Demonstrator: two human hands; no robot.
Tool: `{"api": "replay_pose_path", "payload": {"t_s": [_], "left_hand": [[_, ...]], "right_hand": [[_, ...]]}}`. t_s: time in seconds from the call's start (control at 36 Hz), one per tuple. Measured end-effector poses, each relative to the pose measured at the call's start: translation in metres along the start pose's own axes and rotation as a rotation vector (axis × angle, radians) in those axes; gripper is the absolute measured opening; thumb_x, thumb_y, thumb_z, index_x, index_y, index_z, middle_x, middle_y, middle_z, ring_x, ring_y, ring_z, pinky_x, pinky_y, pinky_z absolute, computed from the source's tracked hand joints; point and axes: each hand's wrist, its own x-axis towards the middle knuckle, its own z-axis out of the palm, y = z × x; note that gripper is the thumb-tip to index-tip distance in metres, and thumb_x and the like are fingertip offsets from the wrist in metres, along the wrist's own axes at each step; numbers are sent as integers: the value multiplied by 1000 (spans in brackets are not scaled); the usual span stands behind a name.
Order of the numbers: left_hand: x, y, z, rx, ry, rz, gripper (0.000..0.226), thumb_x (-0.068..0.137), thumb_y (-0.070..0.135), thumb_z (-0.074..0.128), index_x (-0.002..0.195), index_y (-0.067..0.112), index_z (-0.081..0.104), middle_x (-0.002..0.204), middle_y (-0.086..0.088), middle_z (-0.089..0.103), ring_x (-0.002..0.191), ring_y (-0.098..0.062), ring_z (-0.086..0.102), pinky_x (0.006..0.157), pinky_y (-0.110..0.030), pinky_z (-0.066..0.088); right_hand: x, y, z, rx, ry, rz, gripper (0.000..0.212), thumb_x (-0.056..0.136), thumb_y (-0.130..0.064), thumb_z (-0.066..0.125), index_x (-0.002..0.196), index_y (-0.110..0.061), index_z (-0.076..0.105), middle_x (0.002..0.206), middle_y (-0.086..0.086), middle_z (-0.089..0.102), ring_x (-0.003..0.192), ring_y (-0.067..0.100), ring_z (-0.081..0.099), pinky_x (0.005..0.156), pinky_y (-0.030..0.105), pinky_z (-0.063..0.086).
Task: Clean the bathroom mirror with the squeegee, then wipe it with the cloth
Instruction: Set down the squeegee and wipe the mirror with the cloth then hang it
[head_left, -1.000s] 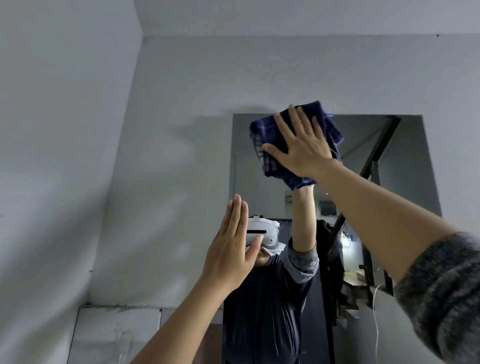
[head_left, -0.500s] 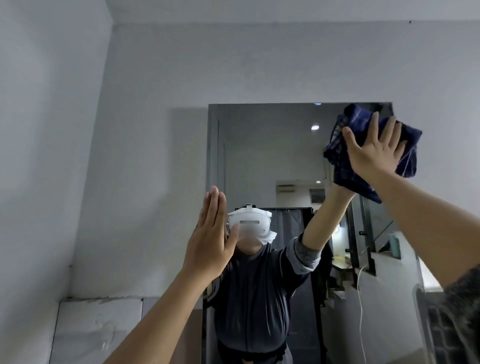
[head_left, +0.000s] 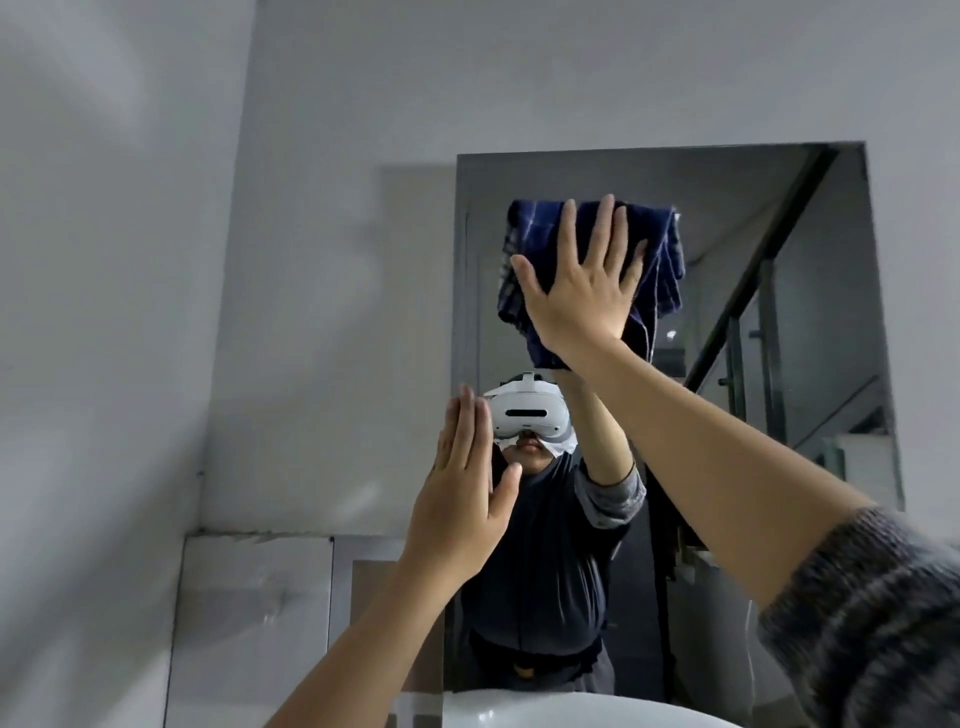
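Observation:
A rectangular mirror (head_left: 810, 270) hangs on the grey wall ahead. My right hand (head_left: 582, 291) lies flat, fingers spread, and presses a dark blue checked cloth (head_left: 660, 265) against the upper left part of the glass. My left hand (head_left: 462, 493) is raised with straight fingers near the mirror's left edge, lower down, and holds nothing; whether it touches the glass I cannot tell. No squeegee is in view. The mirror reflects a person wearing a white headset.
A white basin rim (head_left: 545, 714) curves along the bottom edge below the mirror. Pale tiles (head_left: 249, 623) cover the lower wall at left. A side wall closes the space on the left.
My right hand slid the cloth from the mirror's top right corner to its upper left part and slightly lower. The view tipped down, so the basin rim now shows. My left hand stays raised.

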Motion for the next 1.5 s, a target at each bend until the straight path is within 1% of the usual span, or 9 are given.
{"api": "replay_pose_path", "payload": {"t_s": [0.22, 0.39, 0.53, 0.72, 0.89, 1.03, 1.22, 1.39, 1.5], "left_hand": [[-23, 2, 9, -8, 5, -29, 72, 94, 39, 36, 143, 18, -11, 153, 2, -16, 141, -8, -15, 113, -21, -2], [-26, 3, 8, -6, -6, -29, 72, 92, 42, 33, 145, 18, -10, 155, -4, -11, 143, -14, -9, 113, -19, 0], [-26, 5, 6, -9, -21, -37, 72, 92, 44, 30, 145, 13, -7, 155, -5, -15, 142, -13, -13, 110, -10, -7], [-26, 9, 3, -32, -29, -49, 70, 94, 41, 33, 146, 14, -6, 154, 1, -19, 140, -8, -18, 106, -6, -10], [-25, 11, 4, 1, -14, -65, 73, 90, 49, 26, 143, 17, -13, 152, 4, -22, 139, -7, -19, 101, 0, -10], [-17, 5, -1, 82, -11, -44, 75, 92, 42, 38, 146, 10, -3, 154, -1, -14, 140, -7, -17, 105, -4, -8], [49, -9, -26, 123, 86, 24, 69, 92, 42, 27, 146, 7, 2, 156, -4, -4, 141, -10, -8, 97, 3, -12], [125, -16, -52, 127, 71, 55, 62, 96, 30, 37, 145, 3, 10, 156, -10, 2, 143, -19, 1, 115, -25, 3], [138, -16, -57, 72, 42, 72, 63, 96, 30, 40, 145, 3, 9, 156, -10, 0, 143, -18, -1, 113, -23, 2]], "right_hand": [[-29, -5, 10, -170, -133, -678, 72, 88, -64, 27, 147, -23, 18, 156, 12, 14, 144, 29, 9, 115, 46, -2], [-29, 60, -15, -324, -254, -903, 74, 87, -69, 22, 148, -29, 10, 157, 6, 10, 145, 24, 6, 118, 45, 5], [-24, 123, -47, -357, -216, -695, 75, 85, -70, 20, 148, -30, 11, 158, 4, 9, 145, 22, 7, 118, 42, 6], [-37, 187, -65, -203, -62, -96, 75, 84, -69, 21, 147, -32, 4, 158, 2, 0, 145, 18, -2, 117, 42, 1], [-67, 189, -58, -37, 24, 233, 73, 87, -67, 28, 147, -32, 5, 158, 2, -3, 145, 18, -6, 117, 42, -4], [-102, 166, -40, 43, 145, 473, 73, 87, -65, 27, 148, -29, 7, 158, 5, 1, 145, 21, -3, 117, 46, -1], [-130, 128, -19, 79, 177, 533, 72, 89, -61, 31, 148, -27, 8, 158, 6, 0, 145, 21, -2, 115, 46, -2], [-128, 91, -8, 96, 158, 485, 72, 90, -59, 33, 148, -24, 8, 158, 8, -1, 145, 23, -4, 114, 47, -3], [-129, 52, 3, 96, 107, 342, 75, 88, -60, 33, 148, -24, 8, 158, 9, -1, 145, 24, -4, 113, 45, -5]]}}
